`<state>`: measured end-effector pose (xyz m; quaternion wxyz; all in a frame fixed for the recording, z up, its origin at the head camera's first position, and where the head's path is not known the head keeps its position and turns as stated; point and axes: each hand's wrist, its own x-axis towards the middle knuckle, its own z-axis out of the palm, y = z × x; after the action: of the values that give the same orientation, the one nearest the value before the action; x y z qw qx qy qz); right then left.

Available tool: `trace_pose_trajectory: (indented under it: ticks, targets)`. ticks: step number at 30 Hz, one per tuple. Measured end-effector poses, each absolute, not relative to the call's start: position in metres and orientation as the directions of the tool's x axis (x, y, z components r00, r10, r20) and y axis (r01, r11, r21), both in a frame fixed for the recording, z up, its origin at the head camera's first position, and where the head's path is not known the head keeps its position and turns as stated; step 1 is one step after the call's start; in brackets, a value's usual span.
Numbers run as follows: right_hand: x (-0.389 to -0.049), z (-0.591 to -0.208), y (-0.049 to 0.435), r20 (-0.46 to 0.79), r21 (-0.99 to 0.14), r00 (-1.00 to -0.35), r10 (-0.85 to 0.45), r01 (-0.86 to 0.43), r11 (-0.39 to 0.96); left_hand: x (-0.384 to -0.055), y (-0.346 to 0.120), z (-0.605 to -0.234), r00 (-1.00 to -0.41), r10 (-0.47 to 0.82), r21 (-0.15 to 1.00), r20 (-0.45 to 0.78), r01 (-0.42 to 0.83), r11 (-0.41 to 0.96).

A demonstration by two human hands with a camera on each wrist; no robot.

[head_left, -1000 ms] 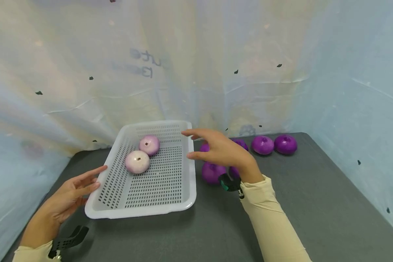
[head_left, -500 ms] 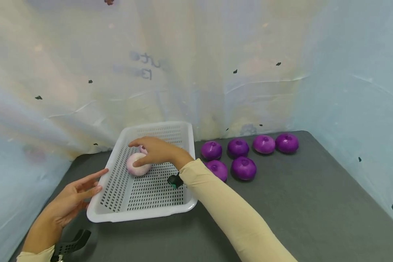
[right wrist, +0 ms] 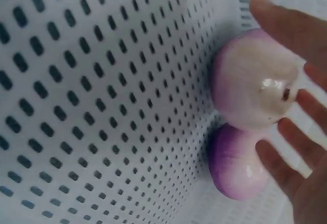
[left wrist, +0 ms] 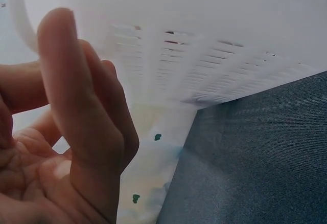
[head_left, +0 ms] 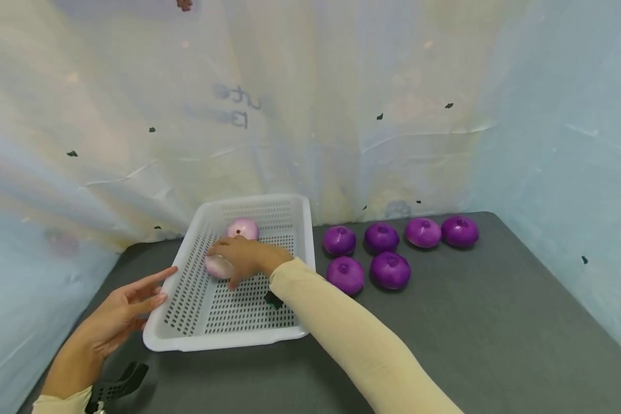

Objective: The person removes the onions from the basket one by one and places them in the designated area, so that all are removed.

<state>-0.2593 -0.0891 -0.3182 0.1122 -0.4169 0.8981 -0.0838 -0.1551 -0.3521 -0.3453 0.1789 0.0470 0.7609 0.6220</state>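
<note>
A white perforated plastic basket (head_left: 233, 339) holds two pale purple-and-white onions. My left hand (head_left: 119, 313) is at the basket's left side, its index finger and thumb at the rim with fairly straight fingers. In the left wrist view, the left fingers (left wrist: 76, 91) stand beside the pale basket wall. My right hand (head_left: 243, 259) reaches into the basket over the nearer onion (head_left: 218, 268), partly covering it. The right wrist view shows the thumb and fingers spread around that onion (right wrist: 250, 78); firm contact cannot be made out. Behind it sits the farther onion (head_left: 244, 227).
Right of the basket, several dark purple onions (head_left: 390, 270) lie on the dark grey table (head_left: 471, 322) in two rows. Pale plastic sheeting (head_left: 341, 115) hangs behind the table, and a light blue sheet (head_left: 564, 172) borders the right.
My right hand has moved left from above the dark onions into the basket and lowered over the nearer pale onion. The left hand has stayed at the basket's left rim.
</note>
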Motion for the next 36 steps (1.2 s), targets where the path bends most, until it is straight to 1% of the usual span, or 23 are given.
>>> trace_pose_trajectory:
  ticks: [3, 8, 12, 13, 15, 19, 21, 25, 27, 30, 32, 35, 36]
  targets:
    - [-0.255, -0.32, -0.089, -0.125, -0.19, -0.634, -0.764, -0.74, 0.645, -0.155, -0.352, -0.345, -0.93, 0.302, 0.967, -0.209, -0.15, 0.208]
    - [-0.254, -0.322, -0.089, -0.107, -0.185, -0.643, -0.758, -0.737, 0.651, -0.155, -0.352, -0.344, -0.93, 0.299, 0.968, -0.214, -0.163, 0.189]
    - [-0.256, -0.326, -0.09, -0.159, -0.212, -0.619, -0.769, -0.74, 0.639, -0.155, -0.351, -0.344, -0.935, 0.284, 0.968, -0.215, -0.166, 0.187]
    - [-0.257, -0.326, -0.089, -0.177, -0.236, -0.613, -0.77, -0.733, 0.637, -0.155, -0.351, -0.344, -0.934, 0.284, 0.968, -0.215, -0.167, 0.186]
    - [-0.258, -0.328, -0.088, -0.208, -0.331, -0.596, -0.775, -0.703, 0.629, -0.155, -0.351, -0.345, -0.933, 0.29, 0.969, -0.213, -0.164, 0.183]
    - [-0.259, -0.329, -0.086, -0.261, -0.523, -0.596, -0.759, -0.574, 0.63, -0.155, -0.35, -0.345, -0.933, 0.29, 0.968, -0.211, -0.159, 0.193]
    - [-0.259, -0.329, -0.085, -0.274, -0.561, -0.604, -0.749, -0.532, 0.634, -0.155, -0.35, -0.345, -0.935, 0.285, 0.967, -0.212, -0.158, 0.202]
    - [-0.26, -0.329, -0.085, -0.25, -0.552, -0.648, -0.72, -0.516, 0.655, -0.155, -0.35, -0.345, -0.939, 0.27, 0.963, -0.212, -0.154, 0.22]
    - [-0.261, -0.329, -0.085, -0.206, -0.548, -0.657, -0.725, -0.536, 0.642, -0.155, -0.35, -0.345, -0.94, 0.268, 0.964, -0.21, -0.154, 0.217]
    - [-0.263, -0.328, -0.086, -0.135, -0.542, -0.64, -0.756, -0.592, 0.597, -0.155, -0.35, -0.345, -0.941, 0.269, 0.967, -0.204, -0.151, 0.206]
    - [-0.265, -0.327, -0.086, -0.101, -0.512, -0.608, -0.787, -0.646, 0.565, -0.155, -0.35, -0.346, -0.943, 0.263, 0.966, -0.205, -0.152, 0.207]
    - [-0.266, -0.327, -0.087, -0.105, -0.494, -0.589, -0.801, -0.668, 0.556, -0.155, -0.35, -0.346, -0.946, 0.249, 0.964, -0.209, -0.157, 0.215]
    - [-0.266, -0.327, -0.086, -0.122, -0.503, -0.594, -0.796, -0.654, 0.565, -0.155, -0.35, -0.346, -0.946, 0.245, 0.962, -0.211, -0.158, 0.221]
